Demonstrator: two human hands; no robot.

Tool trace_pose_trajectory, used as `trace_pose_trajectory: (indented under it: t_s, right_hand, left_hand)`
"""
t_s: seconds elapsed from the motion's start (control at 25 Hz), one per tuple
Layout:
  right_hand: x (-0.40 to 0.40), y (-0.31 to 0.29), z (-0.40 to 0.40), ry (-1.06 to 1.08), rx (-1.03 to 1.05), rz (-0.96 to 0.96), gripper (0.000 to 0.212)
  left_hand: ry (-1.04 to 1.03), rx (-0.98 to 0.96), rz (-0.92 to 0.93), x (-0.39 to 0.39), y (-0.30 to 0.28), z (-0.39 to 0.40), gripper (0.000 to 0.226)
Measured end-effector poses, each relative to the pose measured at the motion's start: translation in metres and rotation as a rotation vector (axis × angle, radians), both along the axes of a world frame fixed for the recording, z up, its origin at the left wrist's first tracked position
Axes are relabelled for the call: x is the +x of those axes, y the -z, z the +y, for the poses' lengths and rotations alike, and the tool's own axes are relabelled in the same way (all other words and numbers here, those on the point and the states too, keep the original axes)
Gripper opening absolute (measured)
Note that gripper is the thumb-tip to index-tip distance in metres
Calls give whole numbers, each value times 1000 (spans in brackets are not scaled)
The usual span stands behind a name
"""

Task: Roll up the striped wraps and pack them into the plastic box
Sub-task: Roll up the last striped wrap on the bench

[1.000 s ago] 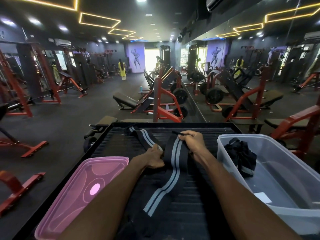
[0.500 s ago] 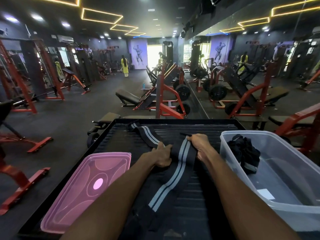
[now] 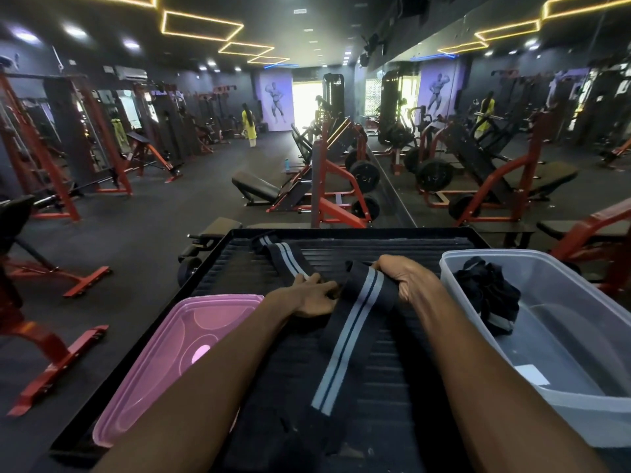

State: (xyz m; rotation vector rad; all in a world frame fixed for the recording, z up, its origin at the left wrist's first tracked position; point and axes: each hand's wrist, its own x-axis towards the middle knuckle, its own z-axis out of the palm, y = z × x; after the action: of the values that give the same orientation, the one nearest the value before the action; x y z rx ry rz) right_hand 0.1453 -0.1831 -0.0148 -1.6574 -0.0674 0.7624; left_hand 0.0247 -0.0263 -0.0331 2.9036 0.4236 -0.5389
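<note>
Since a second ago, far end of the striped wrap (image 3: pixel 355 322) folded back toward the near edge and lifted slightly off the black ribbed tray (image 3: pixel 403 387), first turn of the roll apparently begun. Nearest, tail of that wrap lying flat down the tray's middle toward the near edge, likely kept straight so the roll winds evenly. Further on, right hand (image 3: pixel 406 279) curled round the folded end, fingers tucked under, holding it; left hand (image 3: pixel 312 297) beside it, fingertips pinching the wrap's left edge, probably steadying it against the tray. Beyond the hands, second striped wrap (image 3: pixel 283 256) running loose to the far left corner, one end passing under the left hand, still unrolled. Along the tray's right edge, clear plastic box (image 3: pixel 580 387) with a dark bundle (image 3: pixel 488 295) at its far end, whether rolled wraps cannot be told. At the near left corner, pink lid (image 3: pixel 164 360), off the box. Path from hands to box open, box wall the one thing to lift over. Past the far edge, gym machines (image 3: pixel 327 186) and a mirrored wall.
</note>
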Motion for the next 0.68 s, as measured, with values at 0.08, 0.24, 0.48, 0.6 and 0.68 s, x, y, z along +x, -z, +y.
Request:
trace_pose_trajectory:
  t_s: [0.08, 0.24, 0.48, 0.6, 0.68]
  right_hand:
    - [-4, -8, 2, -56, 12, 9, 24]
    - [-11, -20, 4, -126, 3, -59, 19]
    - [-14, -54, 0, -72, 43, -217, 13]
    - [-16, -48, -3, -52, 13, -231, 16]
    - [-17, -36, -3, -26, 0, -195, 17]
  left_hand:
    - [-25, -26, 6, 0, -1, -5, 80]
    - [-43, -19, -1, 5, -1, -9, 70]
    - [-200, -48, -80, -16, 17, -13, 90]
    - [-51, -44, -41, -9, 22, -8, 85]
    - [30, 32, -78, -10, 20, -11, 68]
